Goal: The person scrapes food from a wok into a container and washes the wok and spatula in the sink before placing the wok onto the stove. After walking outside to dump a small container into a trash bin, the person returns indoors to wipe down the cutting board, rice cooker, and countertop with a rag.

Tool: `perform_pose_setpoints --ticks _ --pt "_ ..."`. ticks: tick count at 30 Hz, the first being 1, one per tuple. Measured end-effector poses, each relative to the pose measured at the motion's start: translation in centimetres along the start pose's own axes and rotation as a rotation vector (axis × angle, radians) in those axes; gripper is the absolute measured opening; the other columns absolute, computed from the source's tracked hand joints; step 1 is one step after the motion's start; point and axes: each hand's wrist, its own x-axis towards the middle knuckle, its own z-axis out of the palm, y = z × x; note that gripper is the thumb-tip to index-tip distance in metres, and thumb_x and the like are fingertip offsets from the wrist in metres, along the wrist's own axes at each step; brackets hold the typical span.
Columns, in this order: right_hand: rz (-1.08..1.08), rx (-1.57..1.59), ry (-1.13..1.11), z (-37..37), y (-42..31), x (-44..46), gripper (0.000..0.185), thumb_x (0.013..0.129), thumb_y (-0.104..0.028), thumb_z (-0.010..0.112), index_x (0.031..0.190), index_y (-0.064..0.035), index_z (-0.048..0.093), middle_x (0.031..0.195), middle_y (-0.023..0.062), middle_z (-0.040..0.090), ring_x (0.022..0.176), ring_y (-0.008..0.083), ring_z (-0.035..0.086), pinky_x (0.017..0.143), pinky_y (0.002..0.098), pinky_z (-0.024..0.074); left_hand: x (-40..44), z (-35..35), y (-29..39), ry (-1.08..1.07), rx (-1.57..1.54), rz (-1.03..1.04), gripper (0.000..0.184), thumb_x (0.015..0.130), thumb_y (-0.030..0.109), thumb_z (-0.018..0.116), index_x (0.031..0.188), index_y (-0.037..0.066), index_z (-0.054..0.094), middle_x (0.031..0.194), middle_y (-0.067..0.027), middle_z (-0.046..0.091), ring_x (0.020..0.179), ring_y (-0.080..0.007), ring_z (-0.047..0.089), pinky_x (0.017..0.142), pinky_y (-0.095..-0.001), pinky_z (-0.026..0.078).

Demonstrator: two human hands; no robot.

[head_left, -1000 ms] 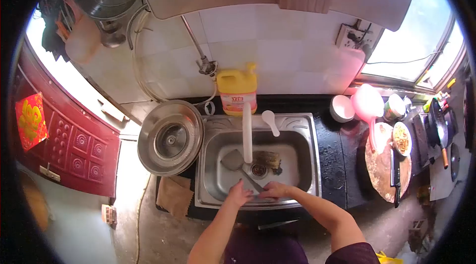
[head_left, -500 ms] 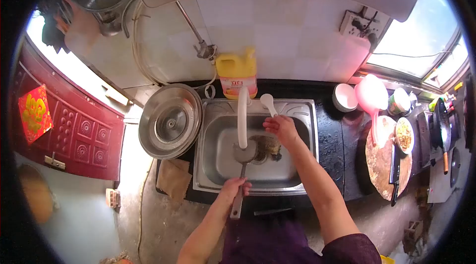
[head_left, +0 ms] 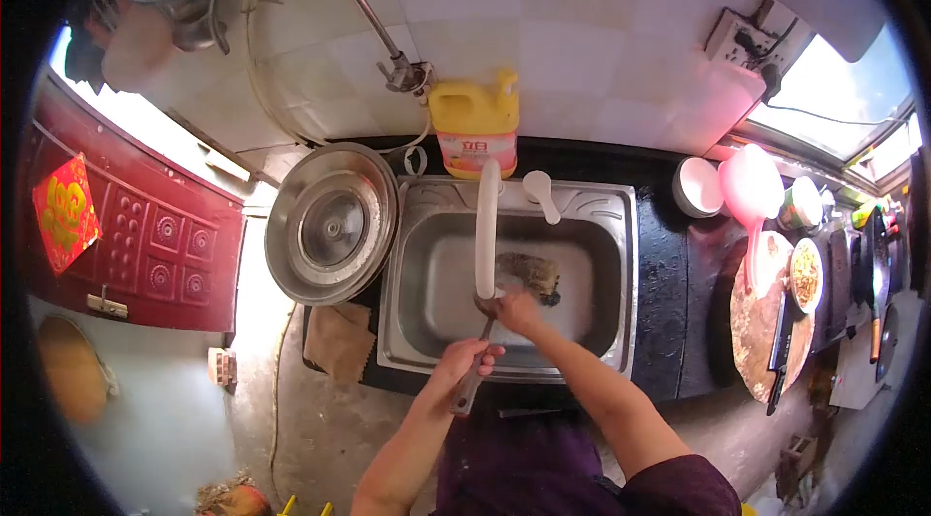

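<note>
Shows, left of the grip, round stainless-steel basins (head_left: pixel 288 225); next, left hand (head_left: pixel 467 361) curled around the handle of long grey metal turner (head_left: pixel 465 393); beyond, curved white faucet (head_left: pixel 487 235); at turner's head, right hand (head_left: pixel 519 311), cannot tell whether closed; farther, brown-black oblong bundle (head_left: pixel 531 274).

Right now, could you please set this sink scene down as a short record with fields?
Left hand: grips the spatula by its handle
Right hand: at the spatula's head; exact hold unclear
Inside the sink: brownish bundle
Behind the sink: yellow jug
Beside it, left: metal basin
Farther right: knife on wooden board
</note>
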Motion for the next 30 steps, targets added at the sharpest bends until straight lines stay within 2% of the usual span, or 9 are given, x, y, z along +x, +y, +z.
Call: perform_pose_setpoints --ticks 4,7,13,16,17,19,25,28,30 --pt "0.035 -0.470 0.149 -1.5 4.3 3.2 0.043 0.081 -0.025 0.061 0.123 -0.0209 0.056 0.120 0.0114 0.058 0.108 0.0363 0.056 0.087 0.0487 0.0456 -0.6 0.1 1.1 -0.043 -0.044 -0.126 0.022 0.096 0.015 0.049 0.103 -0.005 0.054 0.066 0.0013 0.044 0.050 -0.0046 0.041 0.040 -0.0192 0.035" --pt "-0.081 -0.503 0.168 0.8 9.1 4.5 0.046 0.079 -0.025 0.064 0.124 -0.0249 0.056 0.123 0.0117 0.056 0.112 0.0360 0.053 0.088 0.0490 0.0441 1.6 -1.5 -0.1 -0.043 -0.127 -0.185 0.021 0.097 0.022 0.047 0.093 0.003 0.054 0.063 0.0044 0.046 0.051 -0.0048 0.045 0.043 -0.0195 0.036" --pt "0.223 -0.051 0.101 -0.5 9.0 2.7 0.050 0.079 -0.033 0.065 0.127 -0.0199 0.054 0.120 0.0184 0.056 0.111 0.0355 0.054 0.090 0.0499 0.0431 3.3 -2.2 -1.7 0.002 -0.189 -0.134 0.018 0.096 0.020 0.046 0.089 0.004 0.052 0.061 0.0032 0.045 0.048 -0.0071 0.043 0.042 -0.0222 0.036" --pt "0.072 -0.193 0.140 3.8 4.1 -0.9 0.045 0.080 -0.029 0.064 0.123 -0.0182 0.057 0.117 0.0176 0.057 0.108 0.0365 0.055 0.088 0.0511 0.0449 2.3 0.0 -0.6 -0.150 -0.085 -0.044 0.016 0.095 0.017 0.047 0.087 0.004 0.049 0.060 0.0016 0.044 0.048 -0.0082 0.042 0.043 -0.0243 0.034" --pt "0.072 -0.230 0.068 3.6 3.7 -0.7 0.043 0.081 -0.028 0.063 0.121 -0.0159 0.058 0.116 0.0171 0.057 0.107 0.0371 0.056 0.086 0.0517 0.0456 3.4 0.5 -1.5 0.000 -0.107 -0.054 0.012 0.094 0.012 0.047 0.086 0.004 0.048 0.058 0.0002 0.042 0.048 -0.0083 0.040 0.043 -0.0250 0.033" --pt "0.064 -0.294 -0.081 2.8 2.8 -0.3 0.039 0.082 -0.026 0.061 0.118 -0.0111 0.060 0.116 0.0159 0.058 0.104 0.0382 0.057 0.083 0.0529 0.0472 2.9 -0.3 -2.9 -0.068 -0.127 -0.059 0.010 0.093 0.010 0.048 0.085 0.003 0.048 0.060 -0.0014 0.042 0.047 -0.0082 0.039 0.042 -0.0254 0.032" --pt "0.242 0.011 0.170 1.4 4.6 2.2 0.037 0.081 -0.016 0.059 0.118 -0.0136 0.060 0.112 0.0170 0.059 0.097 0.0380 0.059 0.083 0.0457 0.0499 0.5 -1.6 -3.5 -0.033 -0.112 -0.079 0.003 0.094 0.009 0.046 0.094 0.007 0.048 0.072 -0.0050 0.048 0.045 -0.0096 0.037 0.040 -0.0273 0.031" --pt "0.267 -0.073 0.050 5.1 1.0 -0.5 0.045 0.079 -0.010 0.059 0.122 -0.0207 0.059 0.109 0.0181 0.060 0.097 0.0370 0.060 0.084 0.0424 0.0502 2.8 -1.0 -2.6 0.015 -0.132 -0.032 0.004 0.095 0.011 0.047 0.094 0.007 0.048 0.072 -0.0055 0.049 0.045 -0.0095 0.037 0.040 -0.0281 0.032" --pt "0.192 0.087 0.133 4.7 2.6 -0.7 0.048 0.077 -0.009 0.060 0.124 -0.0176 0.058 0.110 0.0183 0.059 0.100 0.0371 0.060 0.084 0.0434 0.0498 3.5 -0.8 -2.3 0.051 -0.050 -0.026 0.006 0.096 0.013 0.046 0.094 0.008 0.048 0.072 -0.0056 0.049 0.044 -0.0105 0.037 0.039 -0.0295 0.032"
